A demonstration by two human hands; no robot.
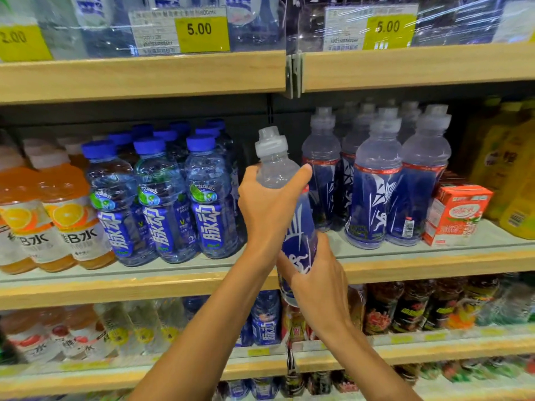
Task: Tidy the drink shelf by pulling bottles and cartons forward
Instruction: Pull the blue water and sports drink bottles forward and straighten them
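A clear sports bottle (298,224) with a blue label and grey cap is held in the air in front of the middle shelf (405,264). My left hand (267,206) grips its shoulder below the cap. My right hand (318,282) grips its lower part from beneath. More bottles of the same kind (379,180) stand on the shelf to the right, some at the front edge. A gap lies on the shelf behind the held bottle. A red and white carton (456,215) stands at the right of them.
Blue-capped bottles (162,198) and orange drink bottles (66,215) fill the shelf's left side. Yellow bottles (509,175) stand far right. Wrapped bottle packs with yellow price tags (202,30) sit on the shelf above; more drinks line the lower shelf (173,369).
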